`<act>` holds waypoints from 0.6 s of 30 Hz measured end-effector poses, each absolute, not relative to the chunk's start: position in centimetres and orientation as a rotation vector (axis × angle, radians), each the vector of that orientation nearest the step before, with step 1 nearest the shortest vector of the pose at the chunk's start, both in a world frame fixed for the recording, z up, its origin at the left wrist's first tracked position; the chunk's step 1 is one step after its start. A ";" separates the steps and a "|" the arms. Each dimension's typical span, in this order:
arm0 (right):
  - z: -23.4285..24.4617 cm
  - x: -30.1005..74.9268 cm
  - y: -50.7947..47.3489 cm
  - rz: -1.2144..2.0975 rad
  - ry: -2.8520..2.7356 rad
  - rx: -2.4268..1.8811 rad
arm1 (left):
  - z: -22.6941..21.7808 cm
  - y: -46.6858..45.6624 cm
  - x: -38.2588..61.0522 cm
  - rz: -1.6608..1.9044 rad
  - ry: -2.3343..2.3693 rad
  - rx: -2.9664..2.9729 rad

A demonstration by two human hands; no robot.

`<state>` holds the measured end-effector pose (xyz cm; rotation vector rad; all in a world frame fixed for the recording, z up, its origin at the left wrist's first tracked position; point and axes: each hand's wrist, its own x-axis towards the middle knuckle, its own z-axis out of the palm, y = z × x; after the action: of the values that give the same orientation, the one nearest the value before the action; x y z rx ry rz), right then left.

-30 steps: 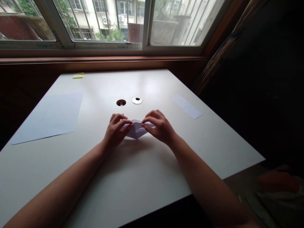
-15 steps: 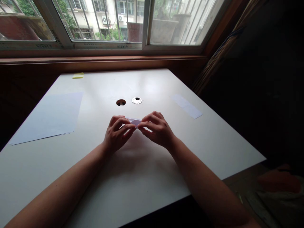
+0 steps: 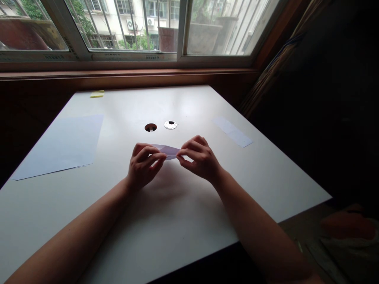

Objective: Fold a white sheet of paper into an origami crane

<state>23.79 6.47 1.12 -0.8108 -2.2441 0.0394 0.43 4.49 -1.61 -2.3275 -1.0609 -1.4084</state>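
Note:
Between my hands is a small piece of folded paper (image 3: 170, 151), pale lilac in this light, held up over the white table (image 3: 183, 221). My left hand (image 3: 144, 162) pinches its left part between thumb and fingers. On the right, my right hand (image 3: 199, 157) pinches the other end the same way. A fold line runs across the paper between the fingertips. Both ends of the paper are partly hidden behind my fingers.
Large paper sheets (image 3: 63, 146) lie at the left, a paper strip (image 3: 232, 132) at the right. Beyond my hands are a round table hole (image 3: 151, 127) and its metal cover (image 3: 170, 125). Yellow sticky notes (image 3: 97, 94) lie near the back edge, below the window (image 3: 124, 25).
My hands have moved apart, the right one to the right and slightly up. More of the folded paper shows between the fingertips.

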 end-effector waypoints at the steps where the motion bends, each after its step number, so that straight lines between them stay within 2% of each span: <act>1: 1.1 24.1 6.6 0.034 -2.232 -0.803 | -1.6 4.6 0.4 -1.415 -1.078 -2.321; 18: 1.5 27.3 8.6 0.045 -2.187 -0.852 | -1.6 5.2 -0.4 -1.415 -1.271 -2.191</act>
<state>27.33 8.61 1.53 -0.8517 -2.1866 0.0446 -0.40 5.23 -1.65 -2.1909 -1.2710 -1.4154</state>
